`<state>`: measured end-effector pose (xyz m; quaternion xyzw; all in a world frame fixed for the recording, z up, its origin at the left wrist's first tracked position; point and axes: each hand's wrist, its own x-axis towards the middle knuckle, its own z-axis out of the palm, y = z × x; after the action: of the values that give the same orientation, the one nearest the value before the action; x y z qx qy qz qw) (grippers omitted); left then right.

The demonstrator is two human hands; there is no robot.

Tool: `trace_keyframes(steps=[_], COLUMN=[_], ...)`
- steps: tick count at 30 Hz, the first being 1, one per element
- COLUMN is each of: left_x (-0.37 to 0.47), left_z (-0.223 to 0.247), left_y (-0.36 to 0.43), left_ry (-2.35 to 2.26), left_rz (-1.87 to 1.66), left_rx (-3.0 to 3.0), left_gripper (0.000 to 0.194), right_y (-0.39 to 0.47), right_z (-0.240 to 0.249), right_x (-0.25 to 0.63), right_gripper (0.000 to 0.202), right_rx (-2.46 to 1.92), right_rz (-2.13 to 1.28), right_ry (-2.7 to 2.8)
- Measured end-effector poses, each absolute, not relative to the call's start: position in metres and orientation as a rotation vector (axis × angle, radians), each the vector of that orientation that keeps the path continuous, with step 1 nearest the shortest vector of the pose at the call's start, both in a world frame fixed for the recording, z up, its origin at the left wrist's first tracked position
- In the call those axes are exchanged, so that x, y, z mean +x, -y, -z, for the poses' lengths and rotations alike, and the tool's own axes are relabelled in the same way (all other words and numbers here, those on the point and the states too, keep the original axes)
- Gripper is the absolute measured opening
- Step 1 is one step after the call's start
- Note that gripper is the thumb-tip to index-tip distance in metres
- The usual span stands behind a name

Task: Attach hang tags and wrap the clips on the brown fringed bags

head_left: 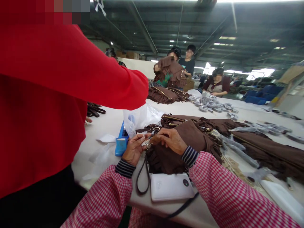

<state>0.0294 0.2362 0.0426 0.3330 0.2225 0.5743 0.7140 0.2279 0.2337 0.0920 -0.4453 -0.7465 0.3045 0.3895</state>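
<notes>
Over the near edge of a brown fringed bag (190, 136), my two hands meet. My left hand (135, 148) is closed, its thumb and fingers pinching a small silver metal clasp (147, 143). Beside it, my right hand (173, 141) has its fingers closed on a small brown tab (155, 140) right by the clasp. Just how the tab and clasp join is too small to make out. A dark strap loop (143, 177) hangs below my left hand onto the table. Gold zippers and more metal fittings show on the bag's far side.
A white power bank (172, 187) lies at the table's (114, 110) near edge. Left of my hands are a blue tape dispenser (121, 146) and clear plastic. A person in a red sleeve (114, 82) reaches across from the left. Rolled grey straps (211, 103) and more brown bags lie beyond.
</notes>
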Motion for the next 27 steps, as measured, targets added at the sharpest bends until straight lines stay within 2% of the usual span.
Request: trace_keyframes(steps=[6,10,16,27], left_x=[0.031,0.031,0.031,0.035], left_z=[-0.043,-0.043,-0.047,-0.04], left_y=[-0.233,-0.233,-0.233,-0.233], left_ry=[-0.6,-0.628,-0.535,-0.62], left_rz=[-1.319,-1.379,-1.314,-1.307], left_rx=[1.021,1.104,0.843,0.608], left_gripper=[0.012,0.017,0.017,0.029], right_y=[-0.243,-0.253,-0.248,-0.241], right_z=[-0.1,-0.102,-0.102,-0.089], right_x=[0.218,0.215,0.224,0.232], right_gripper=[0.017,0.015,0.014,0.015], right_rx=[-1.089,-1.085,-1.1,-1.275], right_rz=[-0.688,-0.704,-0.712,-0.787], right_ry=[2.033,2.055,1.978,1.666])
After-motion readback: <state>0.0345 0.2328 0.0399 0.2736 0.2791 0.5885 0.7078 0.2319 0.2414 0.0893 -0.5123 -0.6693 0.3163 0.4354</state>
